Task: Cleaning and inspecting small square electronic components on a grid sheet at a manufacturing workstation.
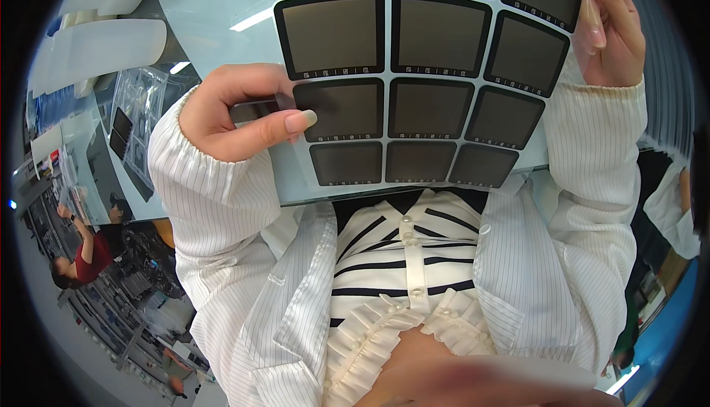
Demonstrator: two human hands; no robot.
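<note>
Am watching panel sheet point(388, 37) spanning between both hands, above table point(214, 0) near its front edge. Left hand point(233, 107) pinching left edge, thumb lying on top. Right hand point(617, 34) half-curling at right edge; cannot tell whether gripping or only steadying. Judging handling as under way: sheet being held, each visible dark panel point(440, 35) sitting in grid, none missing. Top row running out of view; remaining work not showing.

One head-worn fisheye view looks steeply down, close over the table point(214, 8) and the wearer's shirt point(373, 277).
</note>
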